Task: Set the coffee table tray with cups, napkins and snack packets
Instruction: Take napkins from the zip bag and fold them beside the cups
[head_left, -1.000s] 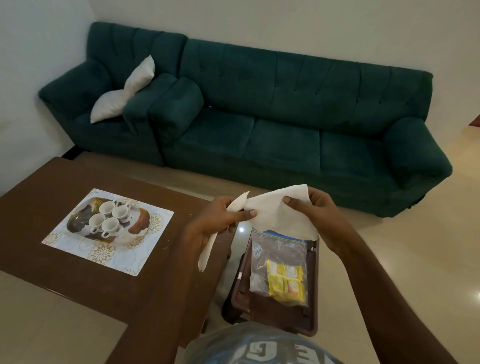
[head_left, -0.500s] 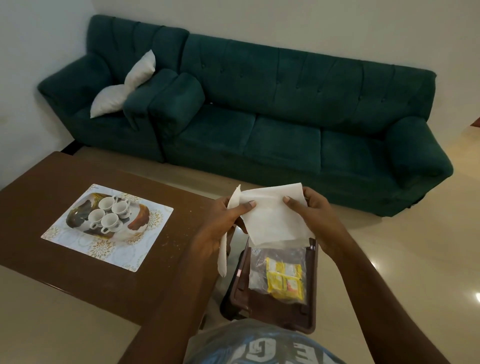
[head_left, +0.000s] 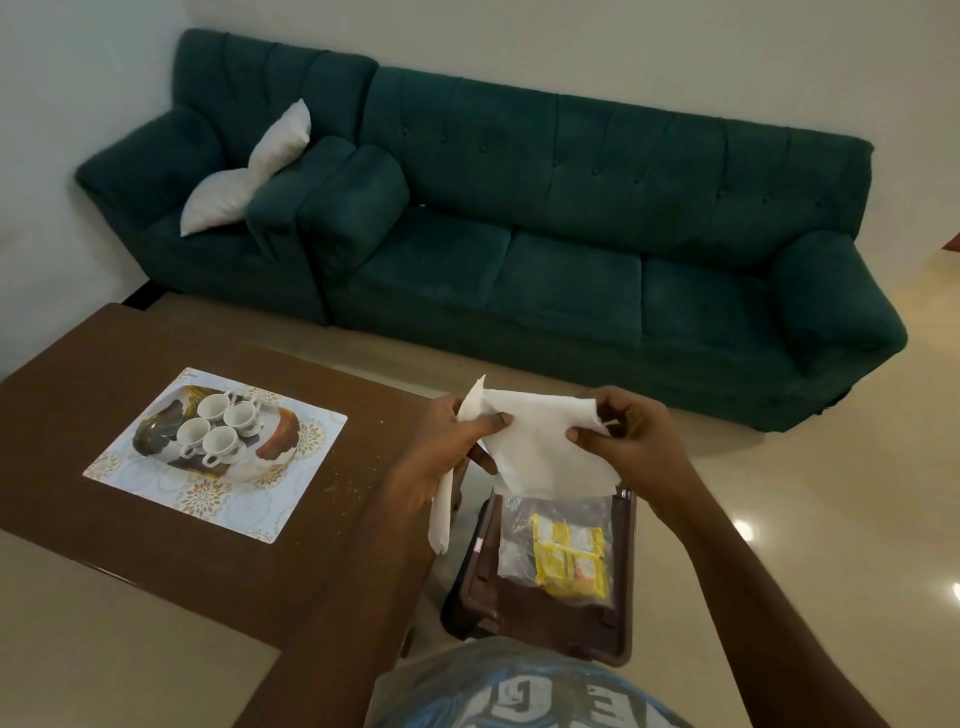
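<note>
Both hands hold white paper napkins (head_left: 545, 447) in the air above a dark brown stool (head_left: 540, 618). My left hand (head_left: 452, 447) pinches the sheet's left edge, and a second folded napkin (head_left: 440, 512) hangs down from that hand. My right hand (head_left: 628, 436) grips the sheet's right edge. On the stool lies a clear plastic bag with yellow snack packets (head_left: 569, 558). Several white cups (head_left: 218, 428) stand together on a patterned tray (head_left: 291, 493) on the brown coffee table (head_left: 104, 358), left of my hands.
A dark green sofa (head_left: 571, 249) and a matching armchair with a white cushion (head_left: 249, 171) stand behind the table against the wall. Crumbs lie on the table right of the tray. Pale glossy floor (head_left: 805, 493) surrounds the stool.
The hands have drawn the napkin sheet lower and closer together, and its right edge is now crumpled in my right hand. The view has tilted slightly.
</note>
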